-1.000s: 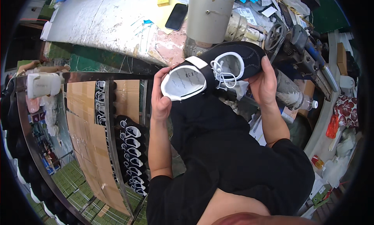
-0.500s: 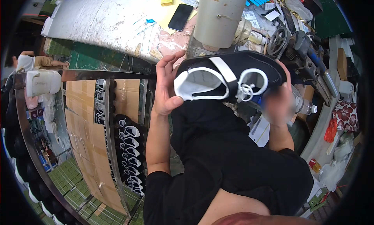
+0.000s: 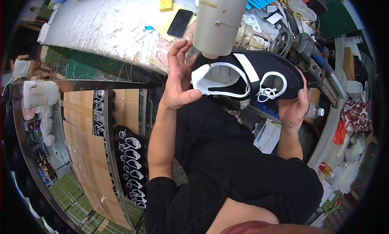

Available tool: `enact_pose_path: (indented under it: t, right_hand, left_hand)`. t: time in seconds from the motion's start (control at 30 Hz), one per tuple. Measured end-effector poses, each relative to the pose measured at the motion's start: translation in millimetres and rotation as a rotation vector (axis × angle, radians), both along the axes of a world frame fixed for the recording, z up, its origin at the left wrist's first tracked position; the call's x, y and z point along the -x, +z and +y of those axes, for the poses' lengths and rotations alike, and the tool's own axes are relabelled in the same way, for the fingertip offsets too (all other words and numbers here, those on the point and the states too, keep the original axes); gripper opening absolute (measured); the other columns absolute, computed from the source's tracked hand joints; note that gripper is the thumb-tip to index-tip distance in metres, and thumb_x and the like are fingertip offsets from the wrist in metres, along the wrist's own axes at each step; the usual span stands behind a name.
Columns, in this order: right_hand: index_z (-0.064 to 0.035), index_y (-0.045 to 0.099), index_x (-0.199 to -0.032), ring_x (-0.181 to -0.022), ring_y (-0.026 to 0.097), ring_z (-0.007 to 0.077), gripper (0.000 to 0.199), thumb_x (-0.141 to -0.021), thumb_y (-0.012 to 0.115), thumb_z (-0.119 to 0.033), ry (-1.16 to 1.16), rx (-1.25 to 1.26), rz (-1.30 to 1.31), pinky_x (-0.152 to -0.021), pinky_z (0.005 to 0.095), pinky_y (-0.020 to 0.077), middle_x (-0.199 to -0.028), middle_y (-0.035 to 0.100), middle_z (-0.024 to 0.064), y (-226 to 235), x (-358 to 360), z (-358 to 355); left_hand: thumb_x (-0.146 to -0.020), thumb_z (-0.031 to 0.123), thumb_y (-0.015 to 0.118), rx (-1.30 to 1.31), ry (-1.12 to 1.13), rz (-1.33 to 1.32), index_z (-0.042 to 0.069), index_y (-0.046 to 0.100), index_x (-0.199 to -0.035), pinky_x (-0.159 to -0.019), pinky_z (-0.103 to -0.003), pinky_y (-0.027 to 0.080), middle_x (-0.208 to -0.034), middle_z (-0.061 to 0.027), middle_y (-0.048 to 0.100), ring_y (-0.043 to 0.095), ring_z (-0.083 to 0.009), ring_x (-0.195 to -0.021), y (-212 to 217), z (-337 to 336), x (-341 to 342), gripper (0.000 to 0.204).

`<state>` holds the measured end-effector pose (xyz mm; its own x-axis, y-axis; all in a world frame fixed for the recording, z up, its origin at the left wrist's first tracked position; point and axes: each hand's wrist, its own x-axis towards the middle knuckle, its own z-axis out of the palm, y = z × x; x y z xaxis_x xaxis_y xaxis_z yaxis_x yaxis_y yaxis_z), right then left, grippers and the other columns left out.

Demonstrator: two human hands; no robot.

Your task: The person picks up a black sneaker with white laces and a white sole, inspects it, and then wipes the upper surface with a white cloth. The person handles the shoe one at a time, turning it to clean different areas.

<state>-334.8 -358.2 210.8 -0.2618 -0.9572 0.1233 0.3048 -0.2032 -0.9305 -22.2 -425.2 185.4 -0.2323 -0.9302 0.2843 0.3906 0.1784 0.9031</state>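
A black shoe [image 3: 279,66] with white trim, a white strap and a white lace bow lies sideways between my two hands, its opening facing me. My left hand [image 3: 180,82] grips the heel end, thumb on the white collar and the other fingers behind. At the toe end, my right hand [image 3: 293,106] holds on from below with its thumb against the front edge. The shoe's far side meets the lower end of a beige machine column [image 3: 221,23], which hides part of that edge. The sole is out of sight.
A black phone [image 3: 180,23] and a small yellow box [image 3: 165,4] lie on the white worktop [image 3: 101,27]. A handwheel [image 3: 281,43] stands right of the column. Left of me, a metal rack [image 3: 109,153] carries cardboard and rows of similar shoes [image 3: 131,165].
The shoe and both hands have shifted slightly right relative to the machine column, and the shoe's far edge now meets the column's lower end. Both hands keep their hold.
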Motion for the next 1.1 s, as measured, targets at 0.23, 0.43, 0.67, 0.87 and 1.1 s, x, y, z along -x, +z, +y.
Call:
enact_pose_path:
  t: [0.23,0.43,0.67,0.87,1.1]
  right_hand:
    - [0.0087,0.035,-0.147,-0.129,0.056,0.0297,0.073,-0.091,0.052,-0.035,0.101,0.049,-0.003,-0.112,0.0399,0.0408,-0.139,0.055,0.0221,-3.6,-0.2,2.6]
    - [0.0099,0.034,-0.147,-0.125,0.059,0.0313,0.077,-0.088,0.054,-0.036,0.175,0.009,-0.003,-0.109,0.0403,0.0440,-0.135,0.057,0.0241,-9.3,0.0,4.9]
    - [0.0093,0.036,-0.147,-0.127,0.058,0.0324,0.074,-0.091,0.052,-0.035,0.240,-0.047,-0.011,-0.112,0.0418,0.0417,-0.136,0.057,0.0254,-19.3,-12.0,5.5]
    - [0.0083,0.033,-0.150,-0.135,0.051,0.0337,0.077,-0.091,0.057,-0.036,0.300,-0.231,-0.061,-0.112,0.0437,0.0427,-0.148,0.046,0.0301,-0.1,-38.6,4.2]
    - [0.0075,0.033,-0.151,-0.126,0.059,0.0253,0.078,-0.090,0.063,-0.032,0.403,-0.337,-0.141,-0.108,0.0397,0.0467,-0.137,0.057,0.0163,-5.1,-13.4,14.8]
  left_hand:
    - [-0.064,0.028,0.087,0.192,-0.174,-0.113,0.007,0.057,-0.133,-0.116,-0.045,0.029,-0.148,-0.0226,0.037,0.038,-0.0361,-0.142,2.8,21.0,-21.6,0.077]
    - [-0.063,0.015,0.088,0.245,-0.130,-0.273,0.012,0.067,-0.122,-0.118,-0.051,0.026,-0.149,-0.0237,0.039,0.039,-0.0393,-0.141,7.6,63.3,-33.7,0.063]
    - [-0.069,0.030,0.093,0.055,0.095,-0.045,0.007,0.064,-0.128,-0.117,-0.050,0.031,-0.151,-0.0223,0.038,0.037,-0.0357,-0.144,4.7,99.9,-29.4,0.069]
    - [-0.095,0.054,0.064,-0.103,0.167,-0.275,-0.004,0.054,-0.139,-0.085,-0.028,0.055,-0.127,-0.0127,0.061,0.066,-0.0167,-0.104,-13.3,105.8,-46.9,0.073]
    - [-0.104,0.046,0.056,-0.136,0.243,-0.204,-0.005,0.051,-0.141,-0.071,-0.019,0.046,-0.117,-0.0067,0.066,0.057,-0.0044,-0.084,-8.7,82.5,-29.8,0.063]
